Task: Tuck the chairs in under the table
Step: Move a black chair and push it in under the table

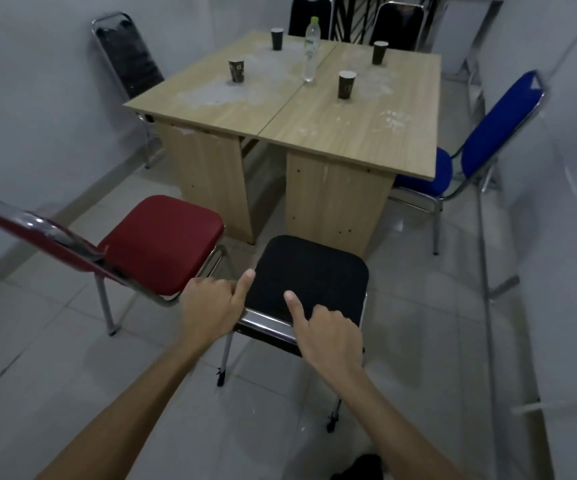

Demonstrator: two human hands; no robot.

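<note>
A black chair (pixel 309 271) stands in front of me, its seat facing the wooden table (pixel 332 126) and a short way back from it. My left hand (pixel 211 306) and my right hand (pixel 328 334) both grip the chrome top of its backrest, thumbs over the front. A red chair (pixel 162 240) stands to its left, angled and clear of the table. A blue chair (pixel 488 133) sits at the table's right side, its seat partly under the top. At the left wall is another black chair (pixel 134 64), and two more black chairs (pixel 311 12) stand at the far side.
Several dark paper cups (pixel 346 84) and a clear plastic bottle (pixel 311 50) stand on the table. White walls close in on the left and right. The floor is pale tile, with a metal frame (pixel 488 237) along the right wall.
</note>
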